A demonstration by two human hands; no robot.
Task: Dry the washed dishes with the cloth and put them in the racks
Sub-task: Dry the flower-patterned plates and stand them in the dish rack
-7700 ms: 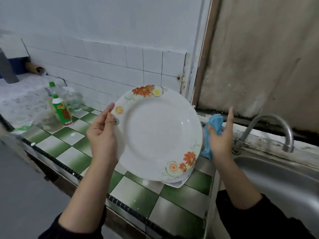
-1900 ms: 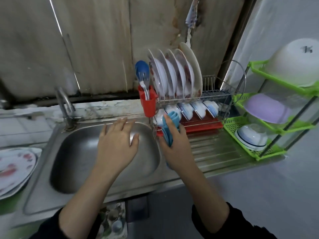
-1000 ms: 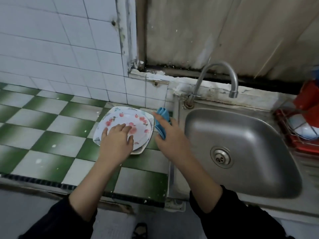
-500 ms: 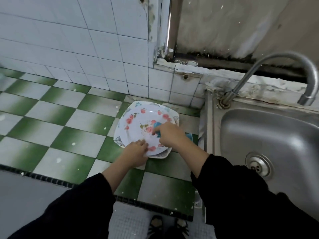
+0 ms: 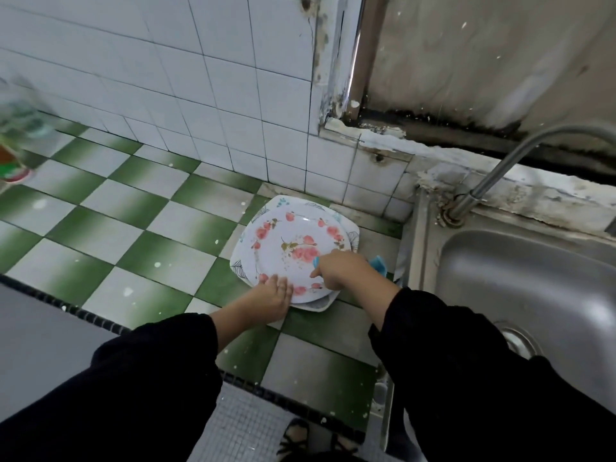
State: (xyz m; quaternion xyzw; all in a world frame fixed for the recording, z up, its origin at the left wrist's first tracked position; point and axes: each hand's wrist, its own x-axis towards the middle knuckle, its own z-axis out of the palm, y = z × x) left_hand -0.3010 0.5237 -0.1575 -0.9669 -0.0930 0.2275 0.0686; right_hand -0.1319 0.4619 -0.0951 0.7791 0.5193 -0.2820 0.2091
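A round white plate with pink flowers (image 5: 293, 241) lies on top of a short stack on the green and white tiled counter. Beneath it a squarish white plate with grey leaves (image 5: 241, 263) shows at the edges. My left hand (image 5: 266, 300) grips the flowered plate at its near rim, fingers on top and thumb hidden. My right hand (image 5: 343, 271) is curled round a blue cloth (image 5: 378, 264) and rests on the plate's near right edge. The racks are out of view.
A steel sink (image 5: 533, 281) with a curved tap (image 5: 500, 168) lies right of the plates. White wall tiles stand close behind the stack. A blurred green bottle (image 5: 13, 161) is at the far left. The counter's front edge (image 5: 100, 325) runs below my arms.
The view has come closer to the stack. My left hand stays at the plate's near rim and my right hand with the cloth has shifted slightly toward the plate's right edge.
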